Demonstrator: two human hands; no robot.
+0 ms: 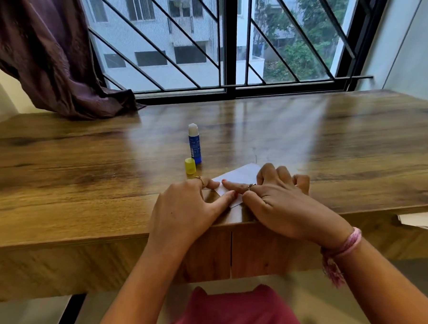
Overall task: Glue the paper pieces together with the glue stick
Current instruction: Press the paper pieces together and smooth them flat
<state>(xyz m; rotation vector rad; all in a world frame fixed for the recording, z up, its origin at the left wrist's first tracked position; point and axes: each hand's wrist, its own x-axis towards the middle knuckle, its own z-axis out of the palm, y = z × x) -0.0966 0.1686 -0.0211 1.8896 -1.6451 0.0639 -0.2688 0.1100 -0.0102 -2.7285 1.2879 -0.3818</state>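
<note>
Wooden surface (84, 155) carries, from the left, the yellow cap (190, 165) standing off, just beside the uncapped, upright glue stick (194, 144). Nearer the edge, the left hand (188, 207) presses the white paper (239, 181) flat, fingers extended, gripping nothing. The right hand (277, 202) also bears down on it, fingers spread and holding nothing. Gluing looks done; pressing the bond and recapping probably remain. More paper (420, 219) lies far right. No containers show.
</note>
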